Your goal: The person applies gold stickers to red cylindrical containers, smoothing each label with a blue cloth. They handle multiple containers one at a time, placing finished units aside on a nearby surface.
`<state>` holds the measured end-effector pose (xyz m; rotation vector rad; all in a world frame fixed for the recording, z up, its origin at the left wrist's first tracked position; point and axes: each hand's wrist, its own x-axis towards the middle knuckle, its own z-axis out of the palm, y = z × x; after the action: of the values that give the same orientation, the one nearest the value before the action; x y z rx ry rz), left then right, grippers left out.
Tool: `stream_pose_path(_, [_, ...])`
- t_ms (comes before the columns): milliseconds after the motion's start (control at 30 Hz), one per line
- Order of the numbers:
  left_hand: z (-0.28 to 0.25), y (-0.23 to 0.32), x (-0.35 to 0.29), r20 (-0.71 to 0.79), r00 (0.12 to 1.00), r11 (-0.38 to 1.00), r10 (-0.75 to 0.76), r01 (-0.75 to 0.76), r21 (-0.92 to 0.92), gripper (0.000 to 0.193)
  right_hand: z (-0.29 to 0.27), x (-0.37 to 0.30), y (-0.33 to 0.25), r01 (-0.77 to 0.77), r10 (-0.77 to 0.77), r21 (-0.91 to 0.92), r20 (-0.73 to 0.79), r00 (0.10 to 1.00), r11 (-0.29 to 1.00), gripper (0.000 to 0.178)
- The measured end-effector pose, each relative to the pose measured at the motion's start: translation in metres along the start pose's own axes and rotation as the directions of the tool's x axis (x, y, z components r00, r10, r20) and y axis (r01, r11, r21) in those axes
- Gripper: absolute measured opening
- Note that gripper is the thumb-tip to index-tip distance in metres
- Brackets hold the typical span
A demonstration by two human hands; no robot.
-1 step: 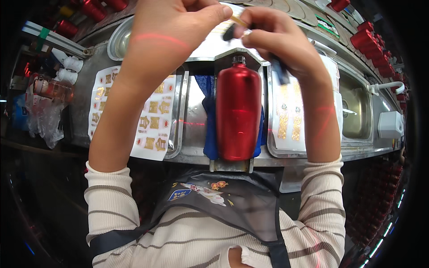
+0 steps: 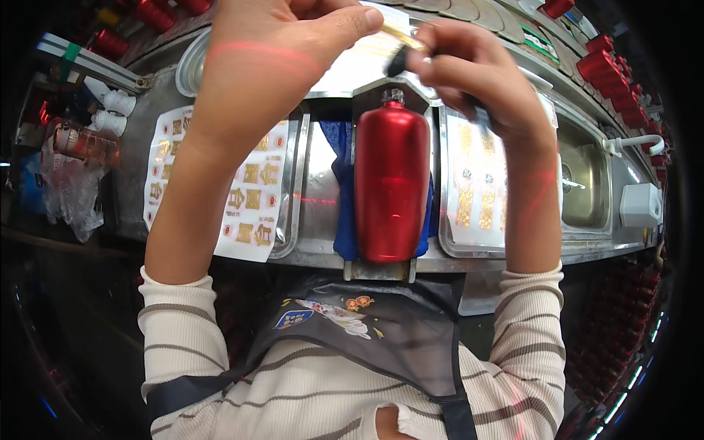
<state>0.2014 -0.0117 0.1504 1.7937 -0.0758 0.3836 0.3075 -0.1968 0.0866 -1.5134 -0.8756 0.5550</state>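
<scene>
A red glossy bottle (image 2: 392, 183) with a clear threaded neck lies on a metal cradle over a blue cloth (image 2: 336, 143), neck pointing away from me. Beyond it, my left hand (image 2: 293, 44) pinches one end of a narrow gold strip (image 2: 400, 33). My right hand (image 2: 469, 70) has its fingers closed at the strip's other end. It also grips a dark tool (image 2: 397, 62) with a rounded black tip, whose exact kind is unclear. Under the strip lies a white sheet (image 2: 345, 77) with thin gold lines.
Metal trays flank the bottle: a sheet of gold decals (image 2: 249, 198) on the left, another decal sheet (image 2: 477, 198) on the right. At far right are a sink (image 2: 587, 183), a white faucet (image 2: 638, 143) and a white container (image 2: 640, 205). Plastic bags (image 2: 73, 198) sit far left; red bottles (image 2: 612, 77) stand behind.
My right hand has shifted slightly right and nearer, with the dark tool. More of the gold strip shows between my hands. My left hand has barely moved.
</scene>
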Motion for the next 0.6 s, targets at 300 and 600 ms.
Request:
stream_pose_path(300, [0.03,-0.025,-0.106,0.151,0.987,0.99,-0.063,0.082,-0.118,0.046,0.022,-0.146,-0.053,-0.213,0.166,-0.193,-0.232,0.958,0.958,0.016])
stream_pose_path(600, [0.039,-0.088,-0.217,-0.06,0.959,0.96,-0.277,0.279,0.038,0.041,0.107,-0.193,0.065,-0.381,0.474,0.334,-0.268,0.839,0.862,0.008])
